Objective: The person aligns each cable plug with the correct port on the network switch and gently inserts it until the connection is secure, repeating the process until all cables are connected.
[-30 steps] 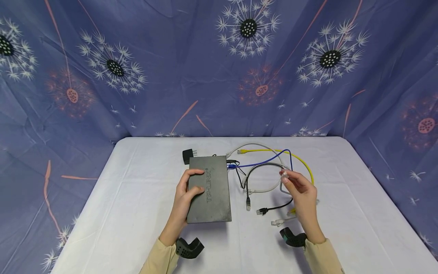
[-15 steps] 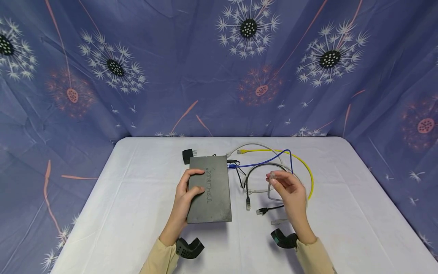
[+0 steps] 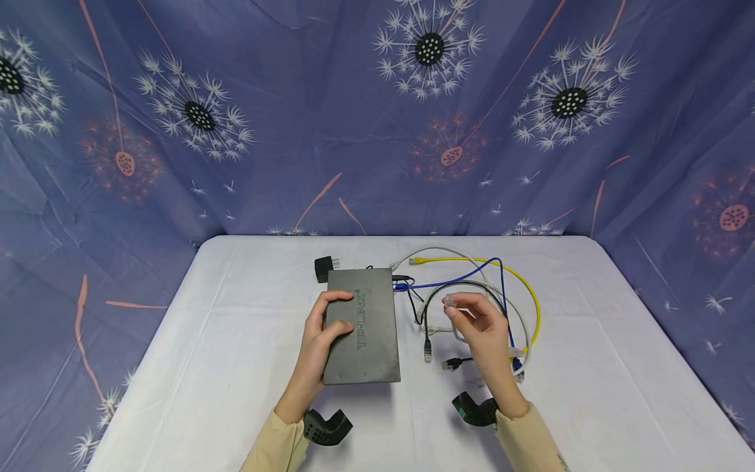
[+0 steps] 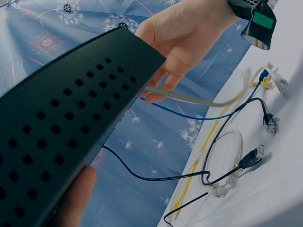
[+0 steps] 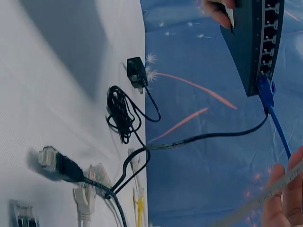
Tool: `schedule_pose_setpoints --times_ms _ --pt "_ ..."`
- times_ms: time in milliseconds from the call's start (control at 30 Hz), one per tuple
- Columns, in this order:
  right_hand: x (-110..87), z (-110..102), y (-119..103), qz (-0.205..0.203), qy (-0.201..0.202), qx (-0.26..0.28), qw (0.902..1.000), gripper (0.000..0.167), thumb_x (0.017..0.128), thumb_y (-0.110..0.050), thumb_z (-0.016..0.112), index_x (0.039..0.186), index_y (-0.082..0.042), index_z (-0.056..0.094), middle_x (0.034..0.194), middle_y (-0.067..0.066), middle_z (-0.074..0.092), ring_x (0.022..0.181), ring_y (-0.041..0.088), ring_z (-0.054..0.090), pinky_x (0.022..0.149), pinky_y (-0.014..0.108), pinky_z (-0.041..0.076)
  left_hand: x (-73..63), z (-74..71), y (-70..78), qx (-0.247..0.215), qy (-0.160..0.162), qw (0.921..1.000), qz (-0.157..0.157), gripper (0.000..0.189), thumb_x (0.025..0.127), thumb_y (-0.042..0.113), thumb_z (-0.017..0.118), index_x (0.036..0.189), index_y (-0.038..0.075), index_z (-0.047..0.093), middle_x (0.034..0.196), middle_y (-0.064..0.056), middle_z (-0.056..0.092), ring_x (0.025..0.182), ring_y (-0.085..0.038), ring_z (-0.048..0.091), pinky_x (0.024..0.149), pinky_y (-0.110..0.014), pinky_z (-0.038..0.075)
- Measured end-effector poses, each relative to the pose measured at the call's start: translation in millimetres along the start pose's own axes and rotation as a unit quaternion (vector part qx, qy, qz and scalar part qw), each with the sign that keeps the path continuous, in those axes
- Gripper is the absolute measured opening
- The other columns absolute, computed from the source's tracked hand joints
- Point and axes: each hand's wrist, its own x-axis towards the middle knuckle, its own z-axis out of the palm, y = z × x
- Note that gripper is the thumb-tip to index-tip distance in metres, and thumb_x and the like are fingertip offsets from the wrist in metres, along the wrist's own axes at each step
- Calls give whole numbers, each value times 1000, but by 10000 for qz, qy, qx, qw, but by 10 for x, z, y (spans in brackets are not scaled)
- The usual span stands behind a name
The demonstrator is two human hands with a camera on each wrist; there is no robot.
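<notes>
My left hand [image 3: 318, 344] grips a dark grey TP-LINK network switch [image 3: 374, 334] by its left side, thumb and a finger on top, raised over the table. In the right wrist view, a row of ports [image 5: 269, 38] shows along the switch's edge, with a blue network cable's plug [image 5: 266, 90] in the end port. A thin black power cord [image 5: 208, 135] also runs from that end. To the switch's right, my right hand [image 3: 488, 331] pinches the clear plug [image 3: 450, 301] of a grey network cable [image 4: 199, 99], apart from the ports.
On the white table [image 3: 590, 367], a yellow cable [image 3: 525, 278], a black cable plug [image 3: 428, 351] and other grey cables lie to the right. A black power adapter [image 3: 323, 269] sits behind the switch. A blue patterned curtain [image 3: 295, 131] hangs beyond the table.
My right hand has moved left toward the switch, carrying the grey cable's plug. The left hand and the switch stay almost still. Blue cable's loose end now shows beside the right wrist.
</notes>
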Motion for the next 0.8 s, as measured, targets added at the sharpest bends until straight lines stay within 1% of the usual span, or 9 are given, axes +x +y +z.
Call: schedule_pose_setpoints --times_ms 167,367,433,533,600,667,800 --pt "15 78 -4 -43 -58 -225 9997 20 85 11 62 105 14 60 100 5 61 93 16 58 82 24 48 -3 5 1 -19 8 10000 2 45 78 -1 54 121 11 56 124 -10 48 106 -28 44 88 -42 32" --pt "26 156 -1 -306 -247 -403 9984 19 86 12 60 105 15 61 101 8 59 92 15 57 80 23 47 -7 9 -1 -44 3 10000 -7 44 79 -1 54 121 12 57 122 -10 49 105 -28 45 87 -43 33" --pt "27 175 6 -373 -297 -447 9979 19 86 13 60 105 14 62 101 10 58 91 14 57 79 23 47 -3 8 -3 -47 5 10000 -14 44 78 -1 54 121 11 57 121 -10 48 104 -29 45 87 -42 33" --pt "26 208 -2 -443 -320 -685 9962 21 84 15 60 105 12 63 101 14 57 90 14 56 79 22 47 -1 6 -6 -54 14 10000 -13 45 78 -2 55 121 10 57 120 -11 49 103 -29 45 86 -42 33" --pt "30 239 -30 -509 -307 -905 9941 23 82 19 60 103 12 65 99 17 57 88 12 56 78 21 46 -2 6 -7 -62 26 10000 -8 45 78 -2 55 121 10 57 119 -11 49 103 -29 45 86 -42 33" --pt "37 287 -105 -657 -299 -1167 9905 23 80 21 61 101 12 65 96 19 57 86 12 56 77 20 46 -2 7 -5 -60 27 10000 0 44 78 -2 55 121 10 57 119 -11 49 103 -29 44 86 -41 33" --pt "67 390 -256 -997 -239 -1616 9815 22 75 22 64 95 13 66 88 21 59 79 15 55 69 19 44 -1 7 -9 -19 2 10000 31 45 78 -2 54 121 10 56 121 -11 48 104 -28 44 87 -41 32"
